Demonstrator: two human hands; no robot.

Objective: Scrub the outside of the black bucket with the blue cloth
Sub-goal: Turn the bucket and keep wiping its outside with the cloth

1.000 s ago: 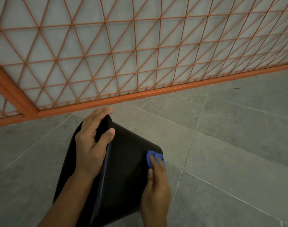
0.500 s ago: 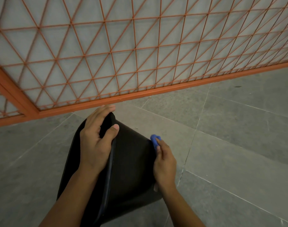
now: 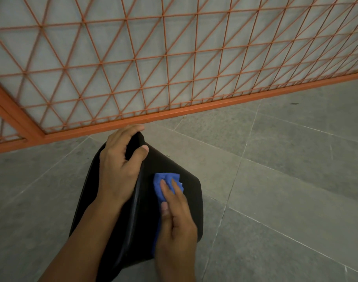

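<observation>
The right hand [image 3: 177,224] has slid the blue cloth [image 3: 163,185] down the black bucket [image 3: 191,200], left hand [image 3: 119,165] fingers clamping its rim.

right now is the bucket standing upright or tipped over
Tipped. The bucket leans on its side, the left hand gripping its rim while the right hand presses the cloth against its outer wall.

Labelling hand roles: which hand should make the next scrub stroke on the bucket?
Right. The right hand already presses the cloth against the bucket wall; the left hand grips the rim, steadying it.
</observation>
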